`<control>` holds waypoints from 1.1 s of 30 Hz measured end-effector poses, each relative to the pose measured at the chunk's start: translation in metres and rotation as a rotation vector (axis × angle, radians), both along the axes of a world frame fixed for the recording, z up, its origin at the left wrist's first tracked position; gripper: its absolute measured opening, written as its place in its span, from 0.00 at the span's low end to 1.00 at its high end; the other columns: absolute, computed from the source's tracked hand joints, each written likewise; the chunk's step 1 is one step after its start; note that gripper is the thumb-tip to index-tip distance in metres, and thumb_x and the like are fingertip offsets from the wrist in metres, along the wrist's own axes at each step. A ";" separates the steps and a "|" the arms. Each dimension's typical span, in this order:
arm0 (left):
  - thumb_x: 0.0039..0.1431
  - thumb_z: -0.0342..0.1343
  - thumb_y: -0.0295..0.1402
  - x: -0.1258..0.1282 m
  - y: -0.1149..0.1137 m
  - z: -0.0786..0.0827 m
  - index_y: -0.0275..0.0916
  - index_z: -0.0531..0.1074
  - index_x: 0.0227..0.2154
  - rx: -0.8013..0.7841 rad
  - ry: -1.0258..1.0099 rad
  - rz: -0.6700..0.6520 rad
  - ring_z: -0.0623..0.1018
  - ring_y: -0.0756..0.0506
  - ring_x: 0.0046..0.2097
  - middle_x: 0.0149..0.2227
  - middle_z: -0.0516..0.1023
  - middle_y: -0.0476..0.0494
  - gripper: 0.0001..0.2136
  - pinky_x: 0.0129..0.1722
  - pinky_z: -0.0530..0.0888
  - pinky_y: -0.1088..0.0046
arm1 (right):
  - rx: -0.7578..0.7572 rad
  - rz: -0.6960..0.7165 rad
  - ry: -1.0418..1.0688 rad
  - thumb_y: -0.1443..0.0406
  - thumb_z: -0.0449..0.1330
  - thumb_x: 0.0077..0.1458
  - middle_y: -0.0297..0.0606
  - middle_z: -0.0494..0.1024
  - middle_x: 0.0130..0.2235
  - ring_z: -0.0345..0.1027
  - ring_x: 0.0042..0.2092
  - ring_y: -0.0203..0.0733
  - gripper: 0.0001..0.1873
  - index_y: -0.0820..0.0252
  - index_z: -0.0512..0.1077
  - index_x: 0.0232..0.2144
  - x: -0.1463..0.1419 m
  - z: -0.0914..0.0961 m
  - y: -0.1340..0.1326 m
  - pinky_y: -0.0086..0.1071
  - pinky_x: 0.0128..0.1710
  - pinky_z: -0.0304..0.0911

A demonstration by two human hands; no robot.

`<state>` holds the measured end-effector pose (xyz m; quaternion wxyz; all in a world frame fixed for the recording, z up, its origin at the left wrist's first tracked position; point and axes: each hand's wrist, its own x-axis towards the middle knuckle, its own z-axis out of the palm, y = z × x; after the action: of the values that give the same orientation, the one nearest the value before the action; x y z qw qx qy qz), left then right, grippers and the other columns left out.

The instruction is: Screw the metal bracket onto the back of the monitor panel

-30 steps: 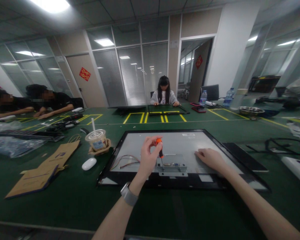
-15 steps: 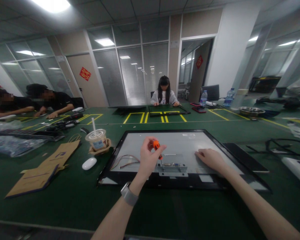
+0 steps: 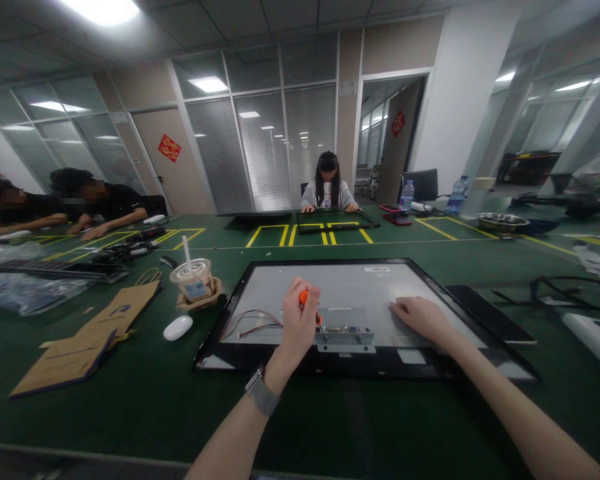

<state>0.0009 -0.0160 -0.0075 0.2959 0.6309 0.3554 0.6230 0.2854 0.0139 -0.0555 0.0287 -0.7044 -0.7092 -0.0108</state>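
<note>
My left hand [image 3: 299, 313] is closed around the orange handle of a screwdriver [image 3: 307, 303]. The screwdriver slants down toward the left end of a metal bracket [image 3: 347, 339] that carries video connectors. Whether its tip sits in a screw is too small to tell. Under the bracket lies a monitor panel [image 3: 345, 283], grey back up, with a black frame. My right hand [image 3: 420, 317] rests on the right part of the panel, fingers loosely laid down, holding nothing. A thin cable [image 3: 253, 327] lies on the panel, left of my left hand.
On the left are an iced drink [image 3: 195, 280] in a carton holder, a white mouse [image 3: 178, 328] and a brown paper bag [image 3: 87, 337]. To the right lie a black slab [image 3: 490, 313] and black cables [image 3: 565, 290]. Across the green table a person [image 3: 329, 187] handles a black frame.
My left hand has turned and its fingers have wrapped further round the screwdriver handle, which now leans more to the left. My right hand stays in place.
</note>
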 end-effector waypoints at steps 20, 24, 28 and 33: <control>0.60 0.50 0.46 0.004 0.002 0.007 0.39 0.64 0.36 -0.130 -0.244 -0.085 0.74 0.51 0.29 0.30 0.71 0.49 0.14 0.20 0.70 0.80 | 0.021 -0.003 -0.027 0.57 0.45 0.62 0.45 0.80 0.33 0.73 0.36 0.46 0.22 0.59 0.75 0.29 -0.002 0.002 -0.002 0.32 0.31 0.55; 0.62 0.48 0.45 0.002 0.002 0.011 0.38 0.70 0.32 -0.083 -0.177 -0.076 0.73 0.50 0.30 0.30 0.72 0.45 0.15 0.26 0.71 0.77 | 0.021 -0.004 -0.021 0.57 0.45 0.62 0.45 0.80 0.32 0.73 0.35 0.47 0.22 0.59 0.75 0.28 -0.003 0.003 -0.003 0.32 0.30 0.54; 0.57 0.56 0.41 -0.001 0.003 0.011 0.37 0.73 0.28 0.035 -0.102 0.000 0.70 0.50 0.32 0.34 0.68 0.45 0.11 0.31 0.70 0.76 | 0.017 -0.007 -0.019 0.57 0.45 0.62 0.44 0.80 0.31 0.73 0.35 0.46 0.22 0.58 0.75 0.27 -0.002 0.004 -0.003 0.31 0.30 0.54; 0.62 0.49 0.39 -0.003 0.007 0.009 0.38 0.73 0.35 -0.015 -0.111 -0.054 0.70 0.50 0.31 0.31 0.69 0.46 0.11 0.32 0.70 0.75 | 0.014 -0.003 -0.015 0.57 0.45 0.62 0.44 0.80 0.32 0.73 0.35 0.46 0.22 0.58 0.75 0.27 0.000 0.001 0.000 0.32 0.30 0.53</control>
<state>-0.0018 -0.0090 0.0014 0.3367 0.6026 0.3259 0.6460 0.2856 0.0136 -0.0549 0.0284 -0.7051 -0.7082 -0.0208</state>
